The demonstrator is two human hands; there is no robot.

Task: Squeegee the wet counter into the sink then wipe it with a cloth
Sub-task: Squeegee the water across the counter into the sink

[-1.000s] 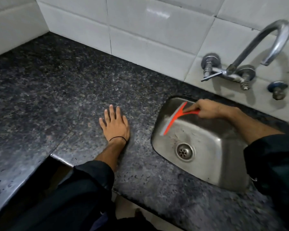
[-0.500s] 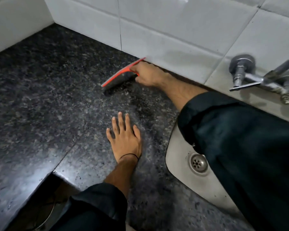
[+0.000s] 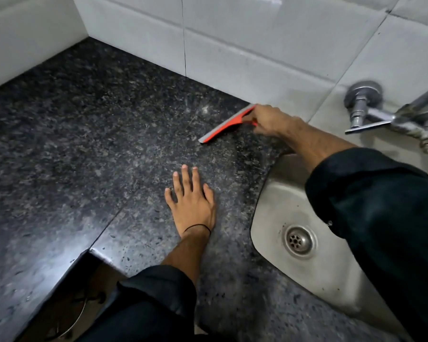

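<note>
Counter (image 3: 89, 149) first, since it fills most of the shot: dark speckled granite, run along a white tiled wall (image 3: 245, 45) at the back and into a corner at the far left, with a seam seen across it and a notch cut out of the near edge. A glare patch is caught on the near-left part; wetness can't really be judged from here. Sink (image 3: 272, 208), stainless steel, is set into the counter's right side, with its drain (image 3: 300, 240) seen in the bottom and a good chunk of the basin covered by a dark sleeve (image 3: 381, 218). Tap (image 3: 386, 117) is mounted on the wall above the sink's far end, only partly caught in frame. Left hand (image 3: 190, 203) is laid flat on the counter just beside the sink's left rim, palm down, fingers spread a bit, nothing held, a thin black band (image 3: 198, 227) worn at the wrist. Right hand (image 3: 269, 120) is closed around the handle of the squeegee (image 3: 226, 125), close to the back edge where counter meets wall. The orange squeegee's blade is angled down onto the granite, slanted from the wall toward the near left, a bit beyond the sink's far-left corner.
</note>
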